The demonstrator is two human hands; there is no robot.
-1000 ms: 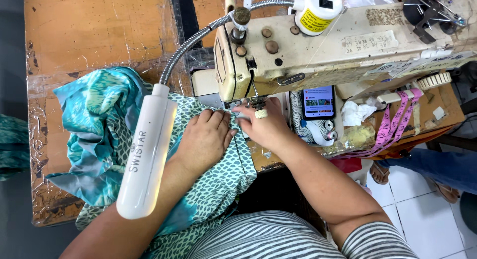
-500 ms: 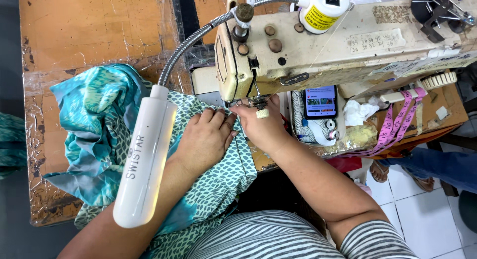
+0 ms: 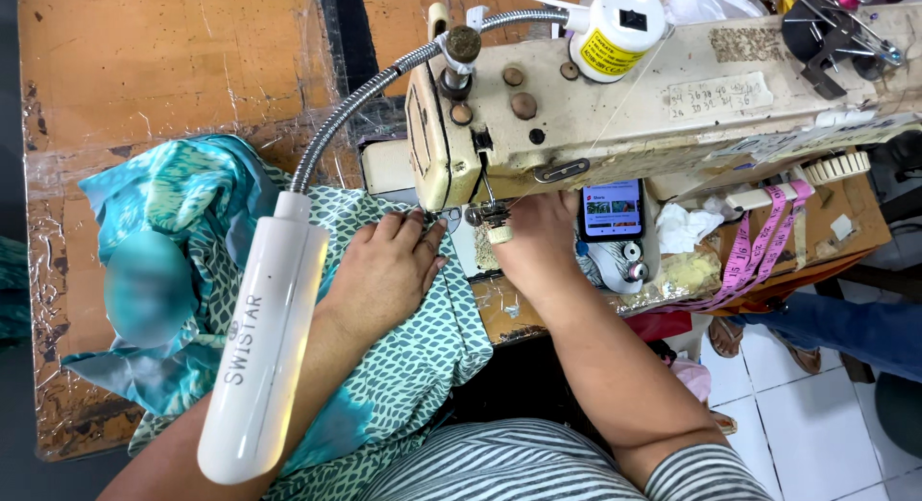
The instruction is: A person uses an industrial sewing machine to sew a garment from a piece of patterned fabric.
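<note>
I take the cream sewing machine (image 3: 653, 117) as my landmark: far to its left lies worn orange wood table (image 3: 163, 59) under crinkled clear plastic, with bunched teal fabric (image 3: 173, 232) spilling toward me. Nearer, a white tube lamp (image 3: 264, 352) hangs off a ribbed metal gooseneck. My left hand (image 3: 384, 275) lies flat, fingers spread, on the leaf-printed cloth just left of the needle; my right hand (image 3: 533, 246) rests directly under the machine head (its grip I cannot tell). Right of it dangles a pink tape measure (image 3: 759, 246), over white floor tiles.
</note>
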